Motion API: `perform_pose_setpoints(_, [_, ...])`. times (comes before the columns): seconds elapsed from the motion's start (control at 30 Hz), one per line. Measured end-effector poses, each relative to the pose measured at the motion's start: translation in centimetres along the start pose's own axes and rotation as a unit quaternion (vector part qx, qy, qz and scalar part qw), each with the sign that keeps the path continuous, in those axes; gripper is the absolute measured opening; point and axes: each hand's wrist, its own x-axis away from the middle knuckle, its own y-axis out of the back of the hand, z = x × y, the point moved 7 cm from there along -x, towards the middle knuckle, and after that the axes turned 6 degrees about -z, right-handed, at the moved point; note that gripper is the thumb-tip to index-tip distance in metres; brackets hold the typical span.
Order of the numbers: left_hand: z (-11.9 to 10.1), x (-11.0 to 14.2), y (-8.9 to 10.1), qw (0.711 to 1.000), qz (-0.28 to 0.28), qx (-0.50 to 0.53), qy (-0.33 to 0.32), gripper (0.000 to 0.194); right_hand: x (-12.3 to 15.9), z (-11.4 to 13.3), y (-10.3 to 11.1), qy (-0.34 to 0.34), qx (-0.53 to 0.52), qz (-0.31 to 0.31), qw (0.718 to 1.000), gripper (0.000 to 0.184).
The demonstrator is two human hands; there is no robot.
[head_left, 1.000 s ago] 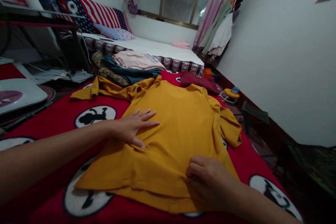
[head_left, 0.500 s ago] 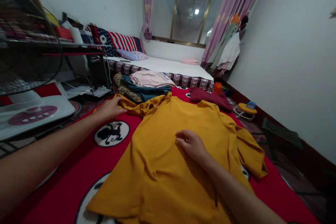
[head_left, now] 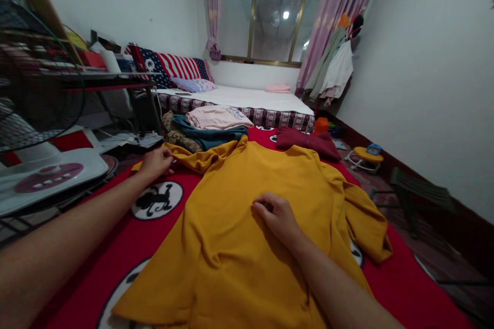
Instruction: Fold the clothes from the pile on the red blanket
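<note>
pinching the sleeve between closed fingers, the left hand [head_left: 156,163] had its grip on the yellow shirt [head_left: 250,216], which lay spread on the red blanket [head_left: 173,239] to the right of that grip. the right hand [head_left: 275,213], fingers curled, was over the shirt's middle; whether its grip held cloth could not be told. the folded clothes [head_left: 216,117] sat beyond the left grip.
</note>
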Motion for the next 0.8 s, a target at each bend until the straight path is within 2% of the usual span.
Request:
perform_pose_setpoints(0.07, [-0.8,-0.8,3.9,0.993,-0.117,0.017,0.024,0.019,0.1,0.1,0.1,0.006,-0.008,0.003,1.000,0.014])
perform_pose_setpoints(0.13, [-3.6,-1.7,7.9,0.969,-0.243,0.052,0.012,0.021,0.2,0.3,0.1,0.014,-0.003,0.006,1.000,0.013])
perform_pose_setpoints(0.2, [-8.5,-2.7,9.9,0.954,-0.285,0.088,-0.036,0.027,0.3,0.5,0.1,0.023,0.007,0.006,1.000,0.013])
perform_pose_setpoints(0.27, [-15.4,-2.9,10.1,0.938,-0.295,0.133,-0.124,0.029,0.4,0.6,0.2,0.030,0.016,0.006,0.999,0.012])
perform_pose_setpoints(0.33, [-22.6,-1.9,8.4,0.922,-0.256,0.171,-0.233,0.027,0.6,0.7,0.2,0.034,0.021,0.005,0.999,0.013])
perform_pose_setpoints(0.37, [-26.0,-0.8,6.8,0.912,-0.210,0.183,-0.300,0.031,0.7,0.7,0.3,0.037,0.022,0.004,0.999,0.013])
perform_pose_setpoints(0.4, [-29.2,1.0,4.8,0.881,-0.131,0.214,-0.402,0.043,0.7,0.8,0.4,0.042,0.021,0.004,0.999,0.014])
perform_pose_setpoints(0.43, [-31.5,3.2,2.8,0.846,-0.050,0.227,-0.479,0.053,0.8,0.9,0.6,0.049,0.019,0.003,0.999,0.015])
perform_pose_setpoints(0.47, [-32.6,5.2,0.8,0.819,0.025,0.223,-0.527,0.060,0.8,0.9,0.7,0.055,0.017,0.002,0.998,0.016])
perform_pose_setpoints(0.5, [-32.8,6.9,-0.9,0.803,0.080,0.213,-0.550,0.066,0.9,1.0,0.8,0.059,0.015,-0.001,0.998,0.017])
perform_pose_setpoints(0.53, [-32.1,8.2,-2.4,0.801,0.118,0.195,-0.553,0.070,0.9,0.9,0.9,0.059,0.015,-0.003,0.998,0.017])
perform_pose_setpoints(0.6, [-29.0,9.5,-4.2,0.830,0.145,0.146,-0.519,0.074,1.0,0.9,0.9,0.060,0.020,-0.006,0.998,0.016])
perform_pose_setpoints(0.67, [-24.5,9.5,-4.6,0.879,0.130,0.081,-0.452,0.076,1.0,0.8,0.8,0.065,0.026,-0.011,0.998,0.017])
perform_pose_setpoints(0.73, [-19.6,9.1,-4.0,0.924,0.110,0.012,-0.366,0.079,1.0,0.7,0.7,0.072,0.028,-0.022,0.997,0.019])
perform_pose_setpoints(0.8, [-15.0,9.2,-3.1,0.952,0.118,-0.040,-0.280,0.079,0.7,0.6,0.9,0.070,0.032,-0.044,0.996,0.018])
